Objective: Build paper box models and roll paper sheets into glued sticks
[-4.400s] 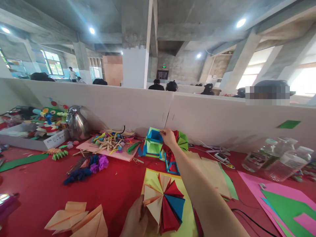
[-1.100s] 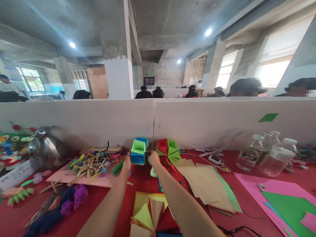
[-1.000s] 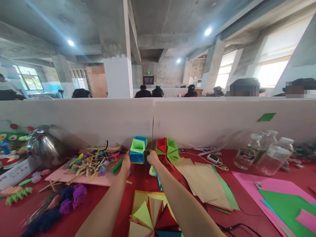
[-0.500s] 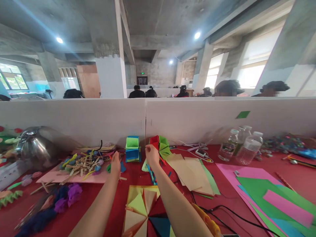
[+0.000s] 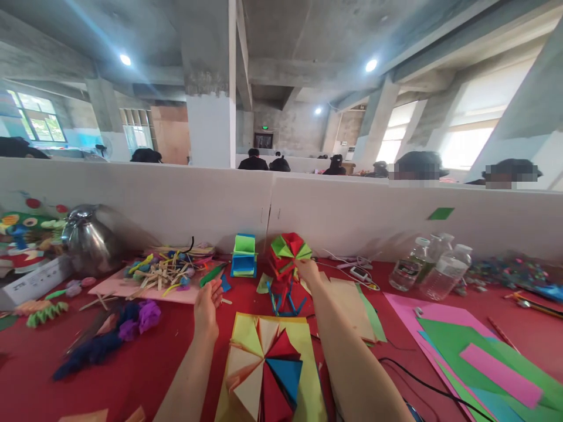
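Note:
My right hand (image 5: 308, 272) is stretched to the far side of the table and pinches the lower edge of a red and green folded paper piece (image 5: 288, 251), which is lifted and tilted. My left hand (image 5: 208, 305) hovers above the red tablecloth with its fingers loosely apart and nothing in it. A green and blue stack of folded paper boxes (image 5: 244, 255) stands by the white partition, between the two hands and apart from both. A folded paper fan of several colours (image 5: 269, 369) lies on a yellow sheet (image 5: 308, 392) close to me.
A white partition (image 5: 352, 217) closes off the table's far side, with people seated beyond it. A steel kettle (image 5: 90, 237), craft sticks on a pink sheet (image 5: 167, 274), purple and blue paper flowers (image 5: 116, 331), tan sheets (image 5: 352, 299), water bottles (image 5: 433, 269) and pink and green sheets (image 5: 479, 351) surround the hands.
Both hands have left the green and blue box stack. My right hand moved right and took hold of the red and green piece, lifting it; my left hand drew back toward me.

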Action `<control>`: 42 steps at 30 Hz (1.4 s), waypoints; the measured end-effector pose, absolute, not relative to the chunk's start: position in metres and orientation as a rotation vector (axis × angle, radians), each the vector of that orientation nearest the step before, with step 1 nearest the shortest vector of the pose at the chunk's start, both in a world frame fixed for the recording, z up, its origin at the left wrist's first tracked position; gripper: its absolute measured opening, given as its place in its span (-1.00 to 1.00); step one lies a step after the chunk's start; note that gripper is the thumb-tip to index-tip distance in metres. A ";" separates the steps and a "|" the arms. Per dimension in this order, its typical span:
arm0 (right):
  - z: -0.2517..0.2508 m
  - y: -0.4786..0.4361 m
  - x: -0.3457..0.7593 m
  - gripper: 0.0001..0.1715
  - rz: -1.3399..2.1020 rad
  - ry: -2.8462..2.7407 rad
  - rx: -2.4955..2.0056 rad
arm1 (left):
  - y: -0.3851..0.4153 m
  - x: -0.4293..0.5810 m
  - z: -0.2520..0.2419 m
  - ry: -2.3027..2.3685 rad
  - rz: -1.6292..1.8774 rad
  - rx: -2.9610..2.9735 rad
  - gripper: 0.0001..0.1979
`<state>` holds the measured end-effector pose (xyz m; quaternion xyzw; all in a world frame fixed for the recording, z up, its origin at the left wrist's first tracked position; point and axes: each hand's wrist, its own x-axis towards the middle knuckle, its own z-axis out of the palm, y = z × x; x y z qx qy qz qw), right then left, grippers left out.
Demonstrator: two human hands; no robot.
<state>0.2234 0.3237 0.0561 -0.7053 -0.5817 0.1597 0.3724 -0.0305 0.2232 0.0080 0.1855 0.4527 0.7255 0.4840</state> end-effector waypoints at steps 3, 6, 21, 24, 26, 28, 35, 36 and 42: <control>0.066 0.312 0.236 -0.65 0.676 -1.413 -1.590 | 0.215 -0.034 0.006 1.104 1.741 0.459 -0.78; 0.076 0.296 0.244 -0.67 0.824 -1.354 -1.362 | 0.212 -0.031 0.007 1.071 1.711 0.506 -0.77; 0.090 0.238 0.214 -0.76 1.098 -1.348 -0.835 | 0.170 -0.003 0.069 0.499 1.587 0.785 -0.41; 0.092 0.245 0.216 -0.75 1.074 -1.309 -0.822 | 0.173 -0.005 0.068 0.558 1.602 0.745 -0.42; 0.092 0.255 0.221 -0.75 1.028 -1.256 -0.817 | 0.174 -0.009 0.064 0.665 1.610 0.705 -0.47; 0.091 0.265 0.229 -0.74 0.978 -1.192 -0.816 | 0.174 -0.014 0.056 0.765 1.612 0.691 -0.52; 0.084 0.276 0.243 -0.68 0.941 -1.069 -0.796 | 0.158 -0.030 0.018 0.992 1.587 0.635 -0.60; 0.084 0.274 0.242 -0.68 0.947 -1.074 -0.788 | 0.156 -0.031 0.013 1.019 1.575 0.632 -0.61; 0.085 0.260 0.232 -0.66 0.977 -1.128 -0.782 | 0.146 -0.033 -0.003 1.118 1.588 0.627 -0.68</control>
